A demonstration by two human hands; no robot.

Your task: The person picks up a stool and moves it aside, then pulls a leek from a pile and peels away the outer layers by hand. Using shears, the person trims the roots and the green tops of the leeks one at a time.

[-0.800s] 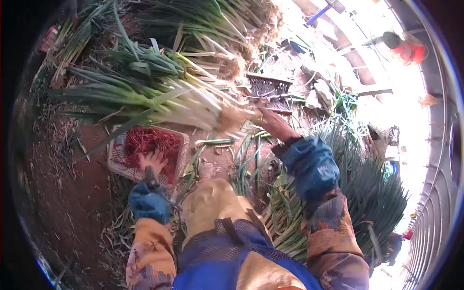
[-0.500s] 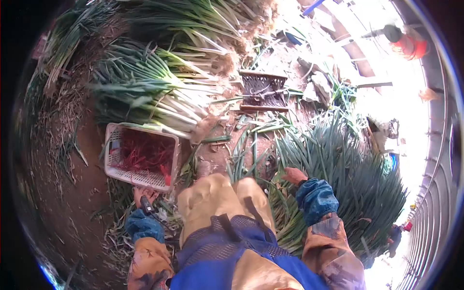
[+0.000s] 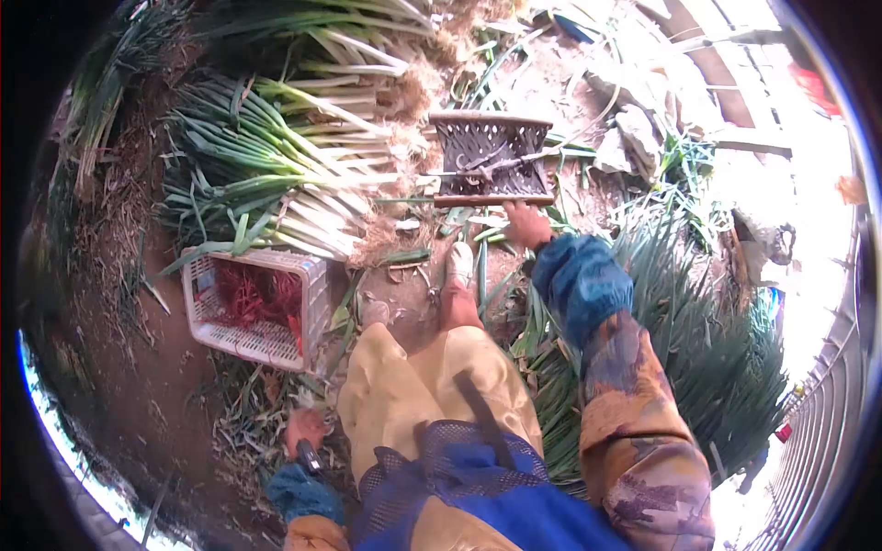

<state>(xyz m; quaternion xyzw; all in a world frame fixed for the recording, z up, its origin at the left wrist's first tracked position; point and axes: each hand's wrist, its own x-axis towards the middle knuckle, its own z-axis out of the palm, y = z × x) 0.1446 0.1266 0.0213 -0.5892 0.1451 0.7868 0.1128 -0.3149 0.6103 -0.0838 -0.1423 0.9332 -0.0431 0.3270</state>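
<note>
My right hand (image 3: 525,223) reaches forward and touches the near edge of a dark slatted stool (image 3: 490,158) lying on the soil. My left hand (image 3: 304,432) is pulled back beside my left knee, fingers curled around a small dark tool. A white plastic basket (image 3: 310,292) with red bands inside stands left of my legs. Behind the basket lies a big bundle of green onions (image 3: 276,174) with white stalks and roots. My yellow trousers, blue apron and one shoe (image 3: 458,264) fill the centre.
More green onions (image 3: 680,340) lie piled to the right of my legs, and another heap (image 3: 358,37) sits at the top. Loose leaves and stones cover the soil. A metal rail (image 3: 827,386) runs along the right edge.
My right hand moved from beside my knee forward to the stool's edge. My left hand drew back from the basket toward my body. The view tilted down and the leg stretched out.
</note>
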